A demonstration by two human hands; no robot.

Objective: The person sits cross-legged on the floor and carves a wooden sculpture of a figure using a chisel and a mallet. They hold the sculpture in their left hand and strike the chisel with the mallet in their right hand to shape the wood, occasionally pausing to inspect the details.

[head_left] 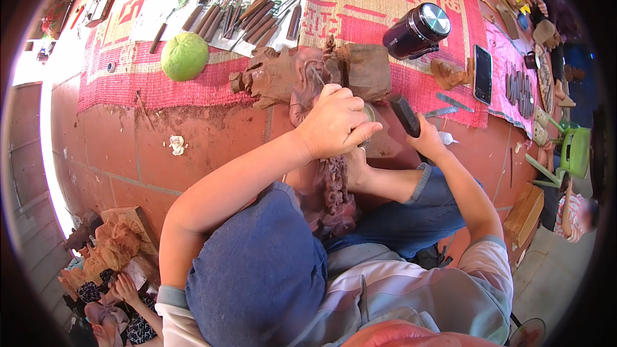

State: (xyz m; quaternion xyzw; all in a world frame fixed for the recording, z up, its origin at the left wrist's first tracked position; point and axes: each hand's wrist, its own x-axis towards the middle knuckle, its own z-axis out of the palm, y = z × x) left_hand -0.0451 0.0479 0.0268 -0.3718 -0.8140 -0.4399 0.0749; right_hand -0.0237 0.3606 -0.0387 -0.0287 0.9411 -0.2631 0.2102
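A reddish-brown carved wooden figure (302,99) lies between my legs, its upper end resting against rough wood blocks (366,71). My left hand (337,121) is closed in a fist over it, around a chisel (317,77) whose thin blade reaches the figure's upper part. The fingers hide most of the chisel's handle. To the right, my right hand (424,138) grips a dark mallet (405,115), held beside the left fist and apart from it. Intricate carving shows on the figure's lower part (337,186), next to my bare foot (360,170).
Many carving tools (257,9) lie on a sheet on the red woven mat (347,6). A green round fruit (184,56), a dark flask (418,32) and a phone (482,74) stand or lie nearby. Other people sit at the lower left and right, near a green stool (574,152).
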